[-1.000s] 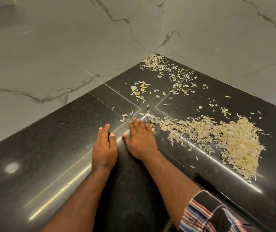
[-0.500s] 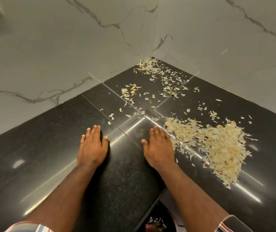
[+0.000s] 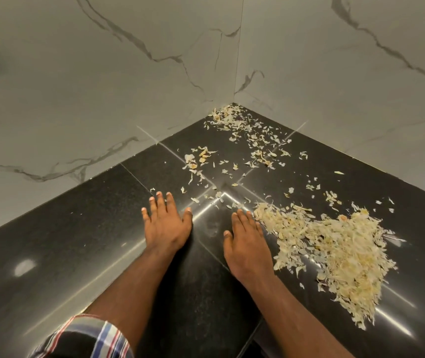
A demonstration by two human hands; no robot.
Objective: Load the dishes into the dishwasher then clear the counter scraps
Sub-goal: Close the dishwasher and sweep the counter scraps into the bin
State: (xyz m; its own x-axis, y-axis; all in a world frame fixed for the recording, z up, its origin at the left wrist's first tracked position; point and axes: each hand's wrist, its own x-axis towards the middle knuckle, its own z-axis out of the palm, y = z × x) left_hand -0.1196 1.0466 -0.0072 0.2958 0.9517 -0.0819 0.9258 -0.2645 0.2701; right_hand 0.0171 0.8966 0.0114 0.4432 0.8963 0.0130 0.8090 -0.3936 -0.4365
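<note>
Change: both hands have slid apart on the counter (image 3: pixel 59 244) since a second ago.
Left hand (image 3: pixel 166 223): flat, fingers spread, holding nothing.
Right hand (image 3: pixel 247 244): flat, fingers together, its edge touching the scrap pile (image 3: pixel 335 249).
Loose scraps (image 3: pixel 239 135): scattered back to the wall corner.
Technique: sweep palms low and slowly, herding strays into the pile.
</note>
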